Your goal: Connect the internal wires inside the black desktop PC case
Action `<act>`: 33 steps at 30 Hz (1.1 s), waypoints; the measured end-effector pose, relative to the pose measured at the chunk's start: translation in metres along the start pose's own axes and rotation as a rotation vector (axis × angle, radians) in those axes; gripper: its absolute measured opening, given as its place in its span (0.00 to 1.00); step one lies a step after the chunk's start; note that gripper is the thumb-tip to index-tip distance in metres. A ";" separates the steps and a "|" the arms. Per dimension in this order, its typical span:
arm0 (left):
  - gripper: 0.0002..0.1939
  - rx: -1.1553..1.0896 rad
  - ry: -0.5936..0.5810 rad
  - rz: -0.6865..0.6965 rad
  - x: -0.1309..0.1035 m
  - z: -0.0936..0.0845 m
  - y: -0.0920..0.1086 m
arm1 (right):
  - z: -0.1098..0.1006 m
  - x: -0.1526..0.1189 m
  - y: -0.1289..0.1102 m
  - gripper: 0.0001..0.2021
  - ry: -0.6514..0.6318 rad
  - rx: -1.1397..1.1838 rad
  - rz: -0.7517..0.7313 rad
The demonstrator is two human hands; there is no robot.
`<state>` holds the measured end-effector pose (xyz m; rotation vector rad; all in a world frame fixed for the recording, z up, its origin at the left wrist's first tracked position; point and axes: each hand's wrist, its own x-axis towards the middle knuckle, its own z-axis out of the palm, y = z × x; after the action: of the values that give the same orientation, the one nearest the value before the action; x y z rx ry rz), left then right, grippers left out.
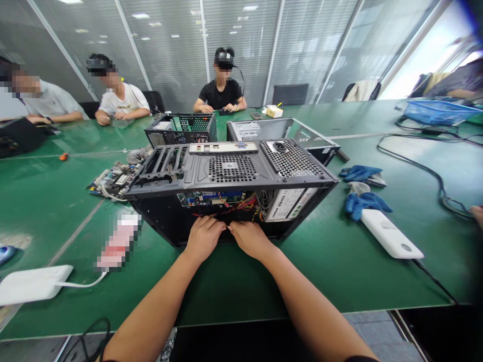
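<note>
Forearms (153, 306), hands (206, 237) at computer case (194, 173)

What the left hand (205, 235) and right hand (249, 238) finger is too small to tell, and they hide part of the computer case (196, 172). The left edge cuts a white device (32, 285) and a blue object (5, 253); blocky blur obscures a pink item (118, 244).

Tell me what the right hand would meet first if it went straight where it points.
The right hand would likely meet the left hand first, though the depth gap is unclear.
</note>
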<state>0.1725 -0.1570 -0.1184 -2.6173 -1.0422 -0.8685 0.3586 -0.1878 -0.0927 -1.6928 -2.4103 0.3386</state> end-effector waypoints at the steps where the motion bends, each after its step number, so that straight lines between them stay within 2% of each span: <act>1: 0.10 -0.003 0.006 -0.002 0.000 0.000 0.000 | 0.000 0.000 0.000 0.14 -0.001 0.000 0.001; 10: 0.09 0.003 0.017 -0.002 0.000 -0.002 0.000 | 0.000 -0.001 0.001 0.14 0.001 0.016 -0.001; 24: 0.10 0.015 -0.046 -0.011 0.001 -0.002 0.002 | 0.000 0.000 -0.002 0.16 -0.019 -0.025 0.017; 33: 0.09 -0.010 -0.025 -0.023 -0.001 0.001 0.001 | 0.000 -0.001 0.000 0.15 -0.012 -0.014 -0.004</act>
<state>0.1727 -0.1580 -0.1196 -2.6362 -1.0783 -0.8504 0.3590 -0.1888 -0.0923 -1.6967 -2.4299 0.3328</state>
